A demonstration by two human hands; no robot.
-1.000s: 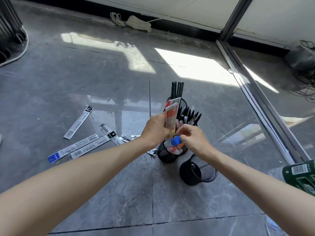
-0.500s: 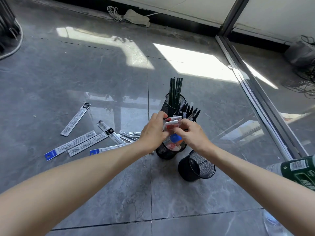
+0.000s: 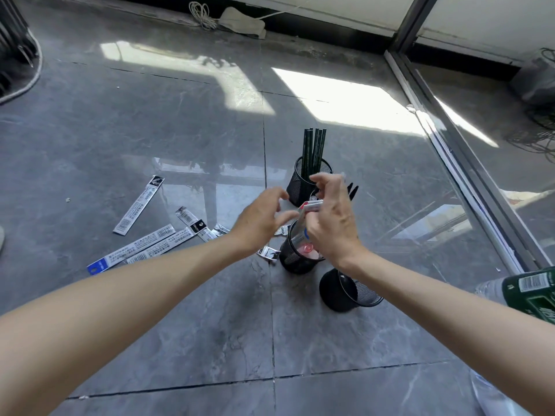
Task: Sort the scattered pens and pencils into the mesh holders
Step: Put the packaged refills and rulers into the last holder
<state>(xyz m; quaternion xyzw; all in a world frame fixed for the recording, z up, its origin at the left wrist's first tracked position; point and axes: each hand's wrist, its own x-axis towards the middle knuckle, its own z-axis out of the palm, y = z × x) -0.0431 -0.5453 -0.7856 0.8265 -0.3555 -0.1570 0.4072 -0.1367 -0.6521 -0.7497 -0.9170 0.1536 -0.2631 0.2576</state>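
Our left hand [image 3: 261,220] hangs with its fingers spread and released, holding nothing. Our right hand [image 3: 333,217] is released too, its fingers [image 3: 322,179] loosely curved and apart. Just below, between both sets of fingers, a red-and-white pen packet [image 3: 310,205] leans in the middle mesh holder [image 3: 292,259]. Beyond the right fingers stands the far mesh holder [image 3: 295,187] with dark pencils [image 3: 313,145]. The near mesh holder [image 3: 333,291] sits below the right wrist. Wrappers [image 3: 141,205] lie on the floor [image 3: 330,370], left of the left fingers.

two hands [image 3: 261,223] [image 3: 330,223], three mesh holders [image 3: 312,183] [image 3: 292,259] [image 3: 339,292] showing, one green-labelled bottle [image 3: 528,291]
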